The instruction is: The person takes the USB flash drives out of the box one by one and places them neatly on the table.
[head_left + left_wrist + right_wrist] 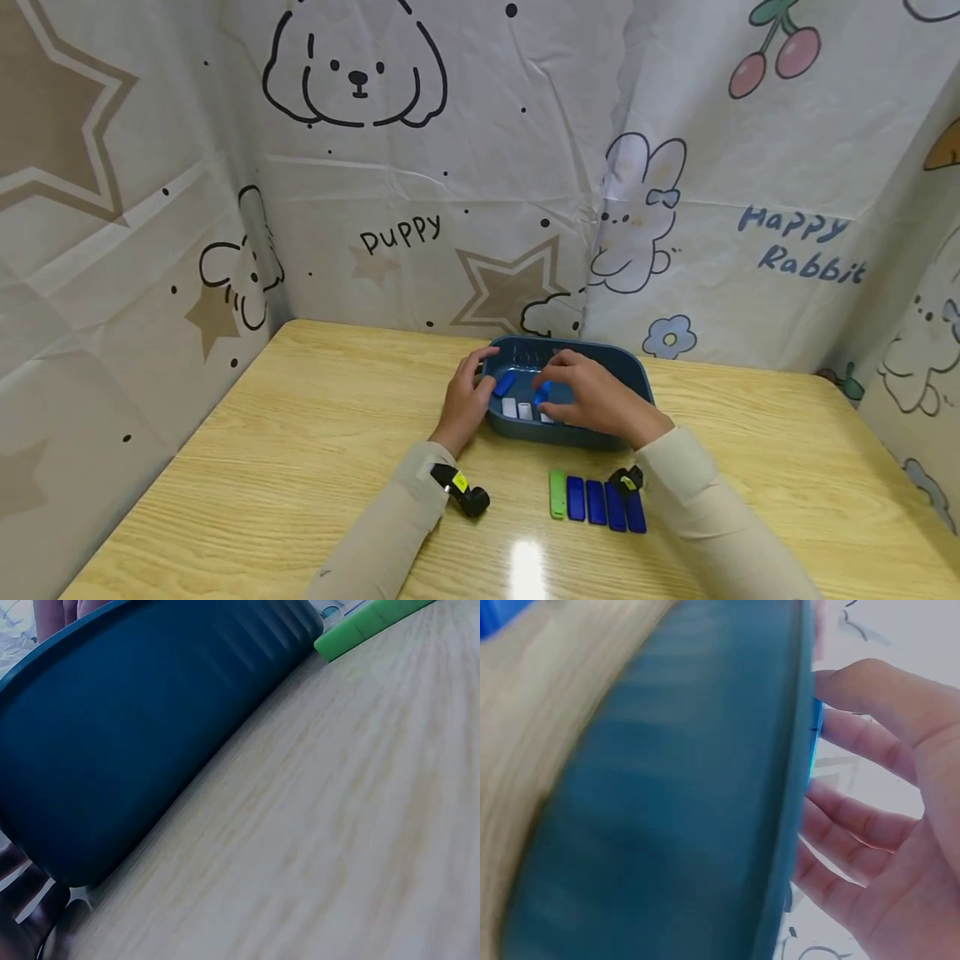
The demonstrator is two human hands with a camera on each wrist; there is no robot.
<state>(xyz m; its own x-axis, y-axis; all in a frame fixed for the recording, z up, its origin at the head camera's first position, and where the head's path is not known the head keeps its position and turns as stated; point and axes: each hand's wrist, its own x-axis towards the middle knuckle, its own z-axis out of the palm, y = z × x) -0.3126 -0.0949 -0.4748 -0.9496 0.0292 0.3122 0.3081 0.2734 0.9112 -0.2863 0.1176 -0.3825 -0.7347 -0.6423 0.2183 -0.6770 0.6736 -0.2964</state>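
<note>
A dark blue plastic basin (517, 428) stands toward the back of the wooden table. My left hand (462, 402) holds its left end, thumb at the rim and the other fingers around the outside. Over the basin, my right hand (596, 398) pinches a bright blue piece (543, 390) between thumb and forefinger; in the right wrist view the blue piece (815, 735) shows just past the rim. Inside the basin lie another blue piece (505, 383) at the left and several small white pieces (510, 407) along the near wall, partly hidden by my right hand.
In front of the basin a green strip-shaped piece (557, 495) and several dark blue ones (596, 502) lie side by side in a row, close to my right sleeve. A printed curtain (337, 250) hangs behind the table (300, 467) and along both sides.
</note>
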